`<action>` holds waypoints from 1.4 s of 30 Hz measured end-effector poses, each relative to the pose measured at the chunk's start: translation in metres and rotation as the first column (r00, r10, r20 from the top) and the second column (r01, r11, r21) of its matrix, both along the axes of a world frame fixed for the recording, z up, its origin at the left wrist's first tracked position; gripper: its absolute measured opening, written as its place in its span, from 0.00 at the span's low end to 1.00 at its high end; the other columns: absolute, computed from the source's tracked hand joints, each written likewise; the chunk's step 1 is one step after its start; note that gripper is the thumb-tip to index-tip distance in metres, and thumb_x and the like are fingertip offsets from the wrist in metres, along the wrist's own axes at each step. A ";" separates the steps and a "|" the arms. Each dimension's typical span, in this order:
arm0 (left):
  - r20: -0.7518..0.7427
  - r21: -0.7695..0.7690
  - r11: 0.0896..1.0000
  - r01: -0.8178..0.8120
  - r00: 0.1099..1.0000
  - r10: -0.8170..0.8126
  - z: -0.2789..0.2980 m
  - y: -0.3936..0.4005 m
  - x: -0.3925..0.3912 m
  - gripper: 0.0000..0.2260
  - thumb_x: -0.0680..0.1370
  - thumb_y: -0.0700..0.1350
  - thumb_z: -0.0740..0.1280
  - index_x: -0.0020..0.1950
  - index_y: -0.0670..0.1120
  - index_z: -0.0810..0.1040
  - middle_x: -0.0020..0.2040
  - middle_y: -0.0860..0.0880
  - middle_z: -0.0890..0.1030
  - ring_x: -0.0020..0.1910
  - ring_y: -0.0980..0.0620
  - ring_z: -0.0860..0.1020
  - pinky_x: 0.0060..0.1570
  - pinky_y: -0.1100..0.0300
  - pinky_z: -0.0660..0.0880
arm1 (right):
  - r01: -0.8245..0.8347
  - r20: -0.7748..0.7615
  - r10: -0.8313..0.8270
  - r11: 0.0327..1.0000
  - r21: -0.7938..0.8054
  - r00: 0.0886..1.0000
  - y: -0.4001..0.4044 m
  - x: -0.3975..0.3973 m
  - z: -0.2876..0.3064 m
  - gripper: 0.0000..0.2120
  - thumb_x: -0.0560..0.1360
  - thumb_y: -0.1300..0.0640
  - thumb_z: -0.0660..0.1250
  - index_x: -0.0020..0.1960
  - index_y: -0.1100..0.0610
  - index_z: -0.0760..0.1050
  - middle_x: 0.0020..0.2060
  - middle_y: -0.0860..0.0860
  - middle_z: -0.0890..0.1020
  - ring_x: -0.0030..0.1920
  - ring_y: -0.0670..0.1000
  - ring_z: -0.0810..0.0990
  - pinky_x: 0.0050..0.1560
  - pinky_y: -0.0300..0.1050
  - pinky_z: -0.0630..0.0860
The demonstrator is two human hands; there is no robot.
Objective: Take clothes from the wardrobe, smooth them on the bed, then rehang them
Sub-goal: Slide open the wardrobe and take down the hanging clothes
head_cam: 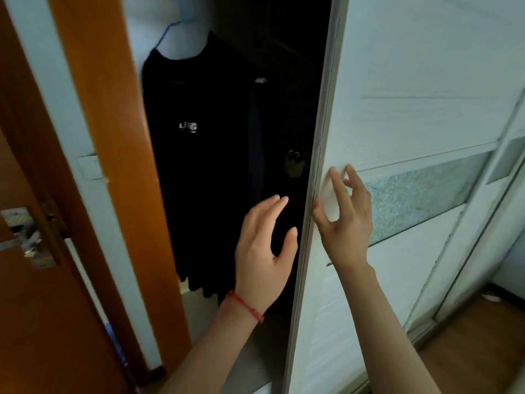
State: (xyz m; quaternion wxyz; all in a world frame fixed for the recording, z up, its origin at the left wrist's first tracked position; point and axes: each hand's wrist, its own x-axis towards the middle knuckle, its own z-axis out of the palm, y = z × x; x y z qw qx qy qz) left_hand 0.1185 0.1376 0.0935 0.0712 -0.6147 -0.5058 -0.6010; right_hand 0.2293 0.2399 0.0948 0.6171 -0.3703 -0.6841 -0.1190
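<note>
**Both hands at the wardrobe's sliding door**

From the head camera we see our right hand (345,220) against the white sliding door (397,109), its fingers (338,186) spread and fairly straight on the panel, the thumb at the door's metal edge strip (315,177). Left of that edge, our left hand (262,251) hangs in the dark opening, fingers loosely extended and close together, thumb apart, holding nothing; whether it touches the cloth we cannot tell. A red string bracelet (245,305) circles its wrist. Further left of the door edge, a black T-shirt (196,155) with a small white chest logo hangs on a blue hanger (181,21). Other dark garments (272,143) hang between the shirt and the door. An orange wooden frame (113,137) stands left of the shirt.
</note>
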 end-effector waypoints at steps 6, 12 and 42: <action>0.174 -0.381 0.887 0.262 0.962 -0.210 -0.038 0.099 0.062 0.25 0.77 0.47 0.63 0.73 0.49 0.61 0.70 0.49 0.69 0.69 0.53 0.69 0.67 0.55 0.69 | 0.078 0.043 -0.079 0.996 0.034 0.996 0.043 0.042 0.002 0.21 0.73 0.55 0.63 0.64 0.60 0.73 0.63 0.63 0.74 0.57 0.61 0.78 0.51 0.55 0.75; 0.228 -0.327 0.890 0.317 0.941 -0.251 -0.047 0.169 0.103 0.21 0.76 0.45 0.65 0.69 0.47 0.68 0.62 0.48 0.78 0.61 0.52 0.77 0.61 0.54 0.75 | 0.092 0.048 -0.096 0.993 0.074 0.994 0.095 0.087 -0.002 0.21 0.73 0.54 0.63 0.66 0.56 0.69 0.63 0.63 0.74 0.57 0.60 0.78 0.51 0.52 0.77; -0.050 -0.106 0.983 -0.151 0.988 0.147 0.192 0.350 0.137 0.24 0.76 0.51 0.62 0.70 0.43 0.66 0.69 0.41 0.67 0.67 0.41 0.68 0.62 0.53 0.66 | 0.163 -0.011 -0.165 0.981 -0.110 0.986 0.251 0.241 -0.002 0.24 0.76 0.62 0.63 0.71 0.56 0.64 0.71 0.57 0.66 0.64 0.45 0.64 0.51 0.42 0.69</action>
